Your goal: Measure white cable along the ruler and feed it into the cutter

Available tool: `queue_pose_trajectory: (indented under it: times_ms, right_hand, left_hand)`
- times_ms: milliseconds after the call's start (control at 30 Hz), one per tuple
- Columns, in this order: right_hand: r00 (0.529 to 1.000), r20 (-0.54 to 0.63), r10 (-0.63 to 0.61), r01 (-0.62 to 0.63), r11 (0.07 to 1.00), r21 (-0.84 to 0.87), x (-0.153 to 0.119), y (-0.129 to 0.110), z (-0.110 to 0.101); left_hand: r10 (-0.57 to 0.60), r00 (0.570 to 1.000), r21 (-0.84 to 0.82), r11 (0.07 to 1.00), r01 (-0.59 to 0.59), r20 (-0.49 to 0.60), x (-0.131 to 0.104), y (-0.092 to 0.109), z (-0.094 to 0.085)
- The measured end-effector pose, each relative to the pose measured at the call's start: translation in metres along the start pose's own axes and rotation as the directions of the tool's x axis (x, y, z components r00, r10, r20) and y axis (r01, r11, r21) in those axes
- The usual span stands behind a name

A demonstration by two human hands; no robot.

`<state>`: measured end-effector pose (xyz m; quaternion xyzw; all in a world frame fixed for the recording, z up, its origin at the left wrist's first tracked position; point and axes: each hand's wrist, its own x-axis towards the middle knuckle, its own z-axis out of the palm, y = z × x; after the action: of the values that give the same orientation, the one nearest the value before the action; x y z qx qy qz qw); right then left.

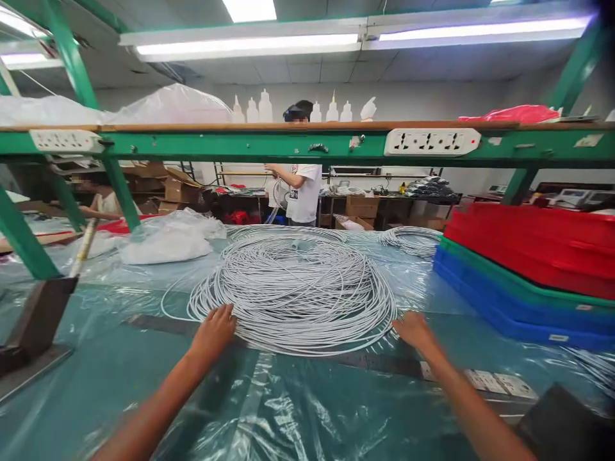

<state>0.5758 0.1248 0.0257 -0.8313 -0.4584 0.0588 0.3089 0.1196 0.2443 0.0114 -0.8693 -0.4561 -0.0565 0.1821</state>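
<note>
A big heap of thin light-grey cable (298, 288), wound in many loose loops, lies on the bench in front of me. My left hand (217, 328) is at its near left edge, fingers curled over the outer loops. At the near right edge, my right hand (414, 328) is closed on the rim of the coil; its fingertips are partly hidden. One loose loop of cable sticks out to the left, beyond my left hand. A dark metal strip (379, 362) runs under the coil and past both hands.
Stacked red, green and blue trays (523, 282) stand on the right. A smaller cable coil (414, 241) and clear plastic bags (168, 237) lie farther back. A green shelf beam (250, 146) with power strips crosses above. Beyond it, a person (303, 192) holds cable.
</note>
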Motion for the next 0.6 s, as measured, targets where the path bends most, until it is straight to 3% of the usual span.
queue_pose_trajectory:
  times_ms: [100,133,200,233,267,400,600]
  right_hand:
    - [0.969,0.174,-0.176,0.185,0.982,-0.035,-0.008,-0.011,0.000]
    - [0.913,0.296,-0.281,0.302,0.953,-0.026,-0.011,-0.018,0.002]
    - [0.730,0.537,-0.422,0.504,0.864,-0.006,-0.018,-0.034,0.008]
    - [0.643,0.625,-0.443,0.580,0.815,-0.019,-0.020,-0.042,0.013]
    - [0.589,0.679,-0.438,0.634,0.771,-0.053,-0.020,-0.049,0.017]
    - [0.531,0.725,-0.439,0.749,0.644,-0.158,-0.009,-0.073,0.033]
    - [0.480,0.805,-0.348,0.784,0.583,-0.215,0.002,-0.091,0.036]
  left_hand:
    - [0.070,0.981,-0.054,0.995,-0.082,-0.182,-0.001,0.048,0.001]
    - [0.099,0.962,-0.098,0.987,-0.127,-0.254,-0.003,0.062,0.000]
    - [0.117,0.924,-0.197,0.960,-0.200,-0.365,-0.007,0.081,-0.003]
    - [0.110,0.910,-0.238,0.946,-0.219,-0.401,-0.009,0.086,-0.004]
    - [0.096,0.900,-0.268,0.936,-0.227,-0.425,-0.011,0.089,-0.004]
    - [0.042,0.882,-0.338,0.914,-0.224,-0.470,-0.017,0.085,-0.004]
    - [0.030,0.872,-0.399,0.882,-0.253,-0.488,-0.021,0.080,-0.005]
